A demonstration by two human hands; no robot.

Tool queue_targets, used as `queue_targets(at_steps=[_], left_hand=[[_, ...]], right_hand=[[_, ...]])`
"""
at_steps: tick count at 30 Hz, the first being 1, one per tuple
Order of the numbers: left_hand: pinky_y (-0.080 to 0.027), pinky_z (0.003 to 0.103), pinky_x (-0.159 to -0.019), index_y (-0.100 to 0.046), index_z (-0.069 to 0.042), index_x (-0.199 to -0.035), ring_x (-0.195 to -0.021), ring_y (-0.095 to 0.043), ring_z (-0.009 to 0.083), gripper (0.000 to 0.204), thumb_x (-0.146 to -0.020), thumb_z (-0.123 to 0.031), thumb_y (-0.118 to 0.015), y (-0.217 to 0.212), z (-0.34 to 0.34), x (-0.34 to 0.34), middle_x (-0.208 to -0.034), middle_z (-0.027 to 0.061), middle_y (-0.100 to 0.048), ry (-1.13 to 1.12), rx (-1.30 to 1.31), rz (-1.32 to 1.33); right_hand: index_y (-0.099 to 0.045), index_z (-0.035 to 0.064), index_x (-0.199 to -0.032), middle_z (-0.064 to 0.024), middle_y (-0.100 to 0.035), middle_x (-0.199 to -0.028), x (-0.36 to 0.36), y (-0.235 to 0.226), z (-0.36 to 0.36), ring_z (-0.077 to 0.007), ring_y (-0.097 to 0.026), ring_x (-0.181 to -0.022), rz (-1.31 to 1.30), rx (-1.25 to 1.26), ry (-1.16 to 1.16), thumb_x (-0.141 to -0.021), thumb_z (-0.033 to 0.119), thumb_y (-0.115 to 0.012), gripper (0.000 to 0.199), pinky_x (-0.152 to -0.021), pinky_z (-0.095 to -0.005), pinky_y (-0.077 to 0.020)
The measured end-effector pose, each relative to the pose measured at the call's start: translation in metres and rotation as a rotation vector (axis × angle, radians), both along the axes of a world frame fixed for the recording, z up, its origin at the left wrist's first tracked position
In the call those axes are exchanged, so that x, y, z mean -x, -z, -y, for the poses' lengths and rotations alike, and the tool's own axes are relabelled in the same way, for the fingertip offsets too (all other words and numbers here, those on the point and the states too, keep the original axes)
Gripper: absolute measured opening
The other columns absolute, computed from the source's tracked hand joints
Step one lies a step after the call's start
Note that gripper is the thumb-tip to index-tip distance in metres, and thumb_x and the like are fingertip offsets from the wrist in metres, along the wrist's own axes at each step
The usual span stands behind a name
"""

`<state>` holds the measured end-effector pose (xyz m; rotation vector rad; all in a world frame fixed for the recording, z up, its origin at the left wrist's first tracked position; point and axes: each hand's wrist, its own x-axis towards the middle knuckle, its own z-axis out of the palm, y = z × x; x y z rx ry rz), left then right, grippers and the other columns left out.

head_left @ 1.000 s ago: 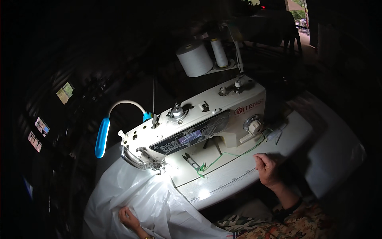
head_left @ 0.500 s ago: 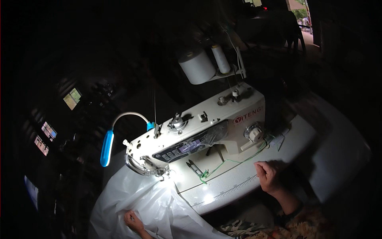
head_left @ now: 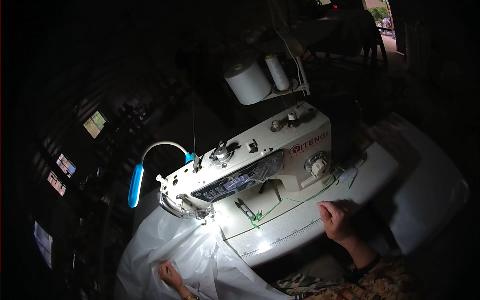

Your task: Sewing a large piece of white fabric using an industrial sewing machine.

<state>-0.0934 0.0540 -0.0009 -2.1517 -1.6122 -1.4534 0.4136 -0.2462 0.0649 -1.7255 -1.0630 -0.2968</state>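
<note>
- Left hand (head_left: 170, 274), lower left of frame, lies on the white fabric (head_left: 200, 260) with fingers spread flat — a one-handed feed could let the cloth bunch or drift under the needle area (head_left: 202, 215).
- Right hand (head_left: 334, 219), centre right, rests curled, clamping nothing, on the sewing machine (head_left: 250, 165) bed.
- Green cord (head_left: 285, 202) beside snips (head_left: 244, 207) might snag.
- Red logo on the machine's right; dark panel under plastic at centre.

A dim sewing workshop, lit mostly at the needle. An industrial sewing machine (head_left: 250, 167) sits on a pale worktable (head_left: 380, 170) with a ruler printed along its front edge, white fabric (head_left: 200, 255) spread beneath the needle. Large thread cones (head_left: 248, 82) stand on a rack behind, and a blue gooseneck lamp (head_left: 135, 185) curves alongside. The dark surroundings, possibly shelving, cannot be made out clearly.
</note>
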Motion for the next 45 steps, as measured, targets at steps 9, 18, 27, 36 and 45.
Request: queue_targets(at_steps=[9,18,27,36,45], left_hand=[[-0.046,0.044,-0.077,-0.064,-0.001,-0.08,-0.081,-0.059,0.0346,0.013,-0.087,-0.011,-0.061,0.01,-0.004,0.004,-0.084,0.0137,-0.065,-0.052,0.008,-0.03],[-0.045,0.044,-0.087,-0.065,-0.002,-0.086,-0.091,-0.059,0.0341,0.014,-0.091,-0.014,-0.059,-0.001,0.023,-0.008,-0.093,0.0129,-0.066,-0.129,0.082,-0.072],[-0.047,0.039,-0.097,-0.062,0.003,-0.117,-0.114,-0.058,0.0322,0.024,-0.094,-0.004,-0.058,-0.056,0.126,-0.033,-0.119,0.0186,-0.063,0.207,0.146,0.221],[-0.047,0.036,-0.062,-0.061,0.0,-0.098,-0.068,-0.058,0.0276,0.022,-0.083,-0.009,-0.074,0.002,0.323,-0.07,-0.08,0.0126,-0.057,0.518,0.496,0.079],[-0.047,0.043,-0.081,-0.058,0.001,-0.106,-0.09,-0.057,0.0361,0.033,-0.082,-0.013,-0.076,0.059,0.328,-0.035,-0.099,0.0171,-0.058,0.196,0.169,-0.004]], right_hand=[[-0.065,0.0037,-0.094,-0.0139,-0.069,-0.08,-0.002,0.003,-0.001,-0.0351,-0.064,-0.073,0.011,-0.003,-0.012,-0.093,0.014,-0.061,0.011,-0.068,-0.0423,-0.0473],[-0.065,0.0051,-0.092,-0.0159,-0.068,-0.079,0.006,0.002,0.006,-0.0381,-0.064,-0.074,0.091,0.079,0.032,-0.093,0.015,-0.059,0.012,-0.068,-0.046,-0.0472],[-0.065,0.0029,-0.087,-0.0105,-0.059,-0.062,-0.005,0.012,0.012,-0.0195,-0.055,-0.054,-0.237,0.168,0.055,-0.099,0.023,-0.057,0.024,-0.054,-0.0353,-0.0429],[-0.067,-0.003,-0.093,-0.0142,-0.067,-0.082,0.161,-0.045,0.021,-0.0236,-0.067,-0.071,-0.147,0.163,-0.843,-0.094,0.013,-0.061,0.017,-0.065,-0.0321,-0.052],[-0.066,-0.0005,-0.096,-0.0163,-0.067,-0.083,0.223,-0.011,0.037,-0.0311,-0.067,-0.075,-0.24,0.569,-1.261,-0.095,0.022,-0.06,0.023,-0.069,-0.0397,-0.0528]])
